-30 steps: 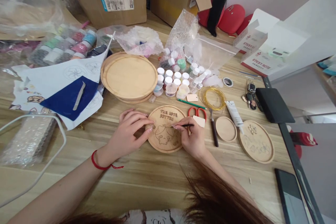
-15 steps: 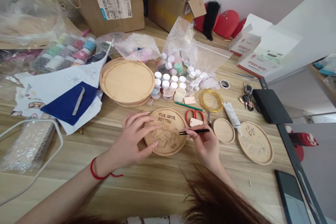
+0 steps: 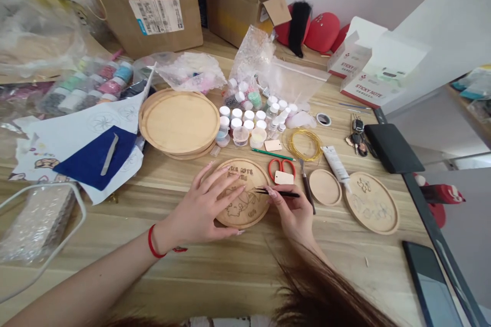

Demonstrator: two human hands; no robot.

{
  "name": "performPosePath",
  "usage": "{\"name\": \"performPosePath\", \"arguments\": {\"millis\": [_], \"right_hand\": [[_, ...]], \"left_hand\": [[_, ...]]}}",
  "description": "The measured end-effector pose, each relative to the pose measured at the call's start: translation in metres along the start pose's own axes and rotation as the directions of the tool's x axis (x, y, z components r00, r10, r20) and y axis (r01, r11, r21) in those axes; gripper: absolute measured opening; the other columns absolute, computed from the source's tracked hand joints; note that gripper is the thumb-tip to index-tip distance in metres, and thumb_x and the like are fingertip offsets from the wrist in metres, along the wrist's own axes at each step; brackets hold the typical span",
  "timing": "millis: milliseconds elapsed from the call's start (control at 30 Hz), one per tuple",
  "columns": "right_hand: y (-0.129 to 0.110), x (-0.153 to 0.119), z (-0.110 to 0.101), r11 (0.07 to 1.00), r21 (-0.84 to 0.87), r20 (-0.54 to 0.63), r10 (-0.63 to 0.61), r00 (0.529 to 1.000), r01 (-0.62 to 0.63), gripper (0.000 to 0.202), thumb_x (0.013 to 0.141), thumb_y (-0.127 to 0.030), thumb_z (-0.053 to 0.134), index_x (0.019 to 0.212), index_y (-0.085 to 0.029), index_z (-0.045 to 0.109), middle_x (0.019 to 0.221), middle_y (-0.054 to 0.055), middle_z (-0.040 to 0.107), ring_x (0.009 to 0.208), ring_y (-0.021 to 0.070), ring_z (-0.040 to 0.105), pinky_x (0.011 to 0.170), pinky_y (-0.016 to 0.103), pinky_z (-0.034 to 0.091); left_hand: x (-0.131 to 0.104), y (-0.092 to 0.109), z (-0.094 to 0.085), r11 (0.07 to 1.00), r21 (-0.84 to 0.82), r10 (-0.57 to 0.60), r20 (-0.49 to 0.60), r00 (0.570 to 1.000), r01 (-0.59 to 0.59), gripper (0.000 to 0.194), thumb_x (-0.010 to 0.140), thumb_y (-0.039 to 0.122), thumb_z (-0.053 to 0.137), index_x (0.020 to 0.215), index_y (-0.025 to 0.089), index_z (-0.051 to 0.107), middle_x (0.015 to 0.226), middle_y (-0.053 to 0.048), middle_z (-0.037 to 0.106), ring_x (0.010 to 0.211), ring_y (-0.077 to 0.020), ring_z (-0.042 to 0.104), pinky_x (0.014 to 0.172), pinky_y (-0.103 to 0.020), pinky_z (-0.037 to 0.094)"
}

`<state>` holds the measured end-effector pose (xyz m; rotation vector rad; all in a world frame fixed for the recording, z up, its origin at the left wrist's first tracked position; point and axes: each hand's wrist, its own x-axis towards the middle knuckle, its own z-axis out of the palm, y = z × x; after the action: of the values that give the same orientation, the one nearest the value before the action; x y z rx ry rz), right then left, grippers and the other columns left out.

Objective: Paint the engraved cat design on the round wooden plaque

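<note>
A round wooden plate (image 3: 256,207) with a raised rim lies in front of me, bearing dark lettering and a drawn outline figure. My left hand (image 3: 209,204) rests over its left side, fingers spread, covering part of the lettering and drawing. In my right hand (image 3: 293,209) is a pair of black tweezers (image 3: 286,193), pinched between thumb and fingers. The tweezers' tips point left, over the right part of the plate. Whether anything sits between the tips is too small to tell.
Red-handled scissors (image 3: 282,165), a craft knife (image 3: 308,191) and a small round plate (image 3: 325,187) lie at the right. Beyond are a glue tube (image 3: 335,163), gold wire (image 3: 305,144), white-lidded jars (image 3: 248,115) and stacked wooden plates (image 3: 178,120). A phone (image 3: 429,281) lies near the right edge.
My left hand has moved right and down, lying further over the plate and its lettering. The tweezers have shifted slightly left in my right hand's grip. The whole view has turned a little.
</note>
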<state>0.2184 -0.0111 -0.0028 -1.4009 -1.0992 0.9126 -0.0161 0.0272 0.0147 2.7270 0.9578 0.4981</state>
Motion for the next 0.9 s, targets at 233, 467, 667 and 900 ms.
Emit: {"name": "performPosePath", "arguments": {"millis": [233,467,667,900], "right_hand": [[0.0004,-0.0005,-0.0012,0.996,-0.041,0.11,-0.075,0.991,0.08,0.015,0.085,-0.031,0.07,0.098,-0.023,0.071,0.093,0.007,0.077,0.087,0.0229,0.073,0.078,0.04,0.061],[-0.0004,0.003,-0.0022,0.93,-0.165,0.182,-0.299,0.937,0.329,0.007,0.086,-0.021,0.066,0.09,-0.025,0.071,0.088,0.007,0.073,0.091,0.0234,0.068,0.084,0.044,0.056],[-0.0009,0.0021,0.0001,0.913,-0.193,0.2,-0.322,0.925,0.36,0.011,0.086,-0.016,0.064,0.088,-0.024,0.07,0.085,0.005,0.072,0.085,0.0216,0.067,0.078,0.04,0.056],[-0.0023,0.0015,0.0014,0.912,-0.208,0.199,-0.315,0.928,0.354,0.011,0.086,-0.015,0.063,0.087,-0.024,0.069,0.084,0.005,0.073,0.083,0.0217,0.067,0.076,0.04,0.056]], "left_hand": [[-0.0004,-0.0016,0.0014,1.0,-0.004,0.008,0.023,1.0,-0.008,0.071,0.081,0.062,0.061,0.142,0.029,0.047,0.149,-0.01,0.045,0.14,-0.0361,0.034,0.118,-0.062,0.014],[0.0005,-0.0013,0.0029,1.0,-0.023,0.004,0.008,1.0,-0.004,0.077,0.079,0.061,0.065,0.145,0.028,0.043,0.149,-0.01,0.045,0.138,-0.0367,0.036,0.118,-0.062,0.016],[0.0009,-0.0004,0.0019,1.0,-0.022,-0.003,0.022,1.0,0.004,0.071,0.082,0.062,0.061,0.142,0.028,0.047,0.148,-0.01,0.046,0.139,-0.0363,0.036,0.118,-0.063,0.015],[0.0008,0.0001,0.0011,0.999,-0.03,-0.01,0.016,1.0,0.011,0.073,0.08,0.06,0.065,0.143,0.029,0.047,0.148,-0.01,0.046,0.138,-0.037,0.037,0.117,-0.063,0.016]]}}
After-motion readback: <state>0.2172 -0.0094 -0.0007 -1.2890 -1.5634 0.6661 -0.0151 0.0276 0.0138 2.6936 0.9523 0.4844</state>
